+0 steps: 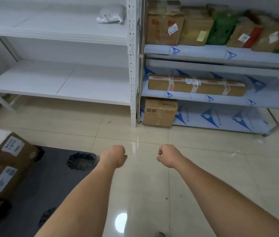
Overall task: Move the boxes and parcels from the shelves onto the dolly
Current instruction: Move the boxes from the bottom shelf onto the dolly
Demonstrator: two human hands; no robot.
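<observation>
Cardboard boxes [7,161], taped and labelled, sit on the flat grey dolly [53,170].

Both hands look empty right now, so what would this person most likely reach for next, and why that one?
Probably the small cardboard box on the bottom shelf of the right rack. Both the left hand and the right hand are curled and hold nothing, stretched forward over the floor, and that box is the nearest one ahead. The dolly at the left already carries boxes, yet bare deck shows.

Head-worn view looks forward and down toward nearby shelves [132,65].
</observation>
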